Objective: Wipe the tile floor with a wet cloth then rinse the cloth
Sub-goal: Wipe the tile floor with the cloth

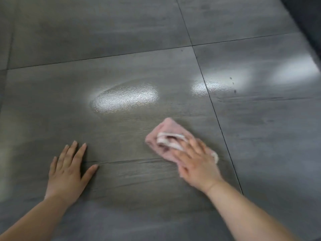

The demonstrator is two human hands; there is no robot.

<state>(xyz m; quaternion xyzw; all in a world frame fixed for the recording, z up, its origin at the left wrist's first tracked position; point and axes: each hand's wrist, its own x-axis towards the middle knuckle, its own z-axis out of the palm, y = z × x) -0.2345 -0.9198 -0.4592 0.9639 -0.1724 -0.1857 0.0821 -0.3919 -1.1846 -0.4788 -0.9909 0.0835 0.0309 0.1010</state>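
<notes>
Grey tile floor [121,40] spreads flat ahead of me and to both sides. My left hand [66,169] lies flat on it, well apart from my right hand [196,164] pressing the pink cloth [166,129]. A dark blurred edge [305,18] closes the far right corner.

Grey tile floor [121,32] (dark joints [104,57]), glossy; bright glare patches [125,100]

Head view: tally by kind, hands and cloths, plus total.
Cloths: 1, the pink cloth
Hands: 2, left hand flat on the tile floor, right hand on the pink cloth
Total: 3
</notes>
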